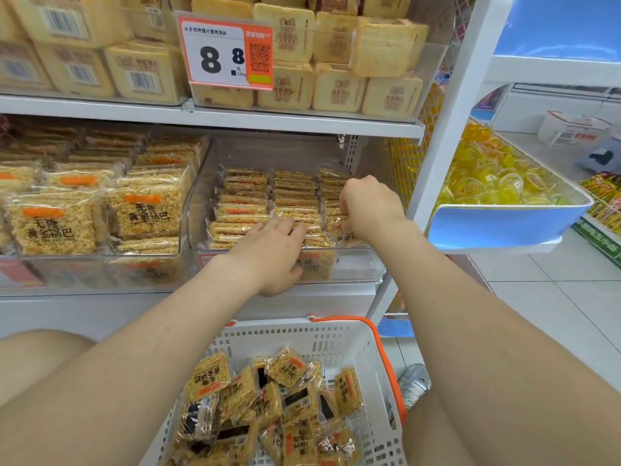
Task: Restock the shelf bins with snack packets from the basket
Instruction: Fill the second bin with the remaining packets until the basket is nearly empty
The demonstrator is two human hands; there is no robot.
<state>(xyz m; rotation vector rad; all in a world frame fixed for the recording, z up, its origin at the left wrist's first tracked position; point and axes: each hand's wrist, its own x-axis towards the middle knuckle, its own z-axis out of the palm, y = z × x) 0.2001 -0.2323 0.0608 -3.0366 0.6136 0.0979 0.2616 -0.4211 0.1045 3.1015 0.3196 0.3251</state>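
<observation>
Head: left hand flat; right curled

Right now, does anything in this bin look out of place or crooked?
One packet sits face-out against the clear bin's front wall, while the other packets stand edge-up in neat rows. Nothing looks torn or spilled.

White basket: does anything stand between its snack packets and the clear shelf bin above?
Nothing visible does. The white plastic basket is open-topped and the clear plastic bin is open above; only the person's two forearms cross between.
</observation>
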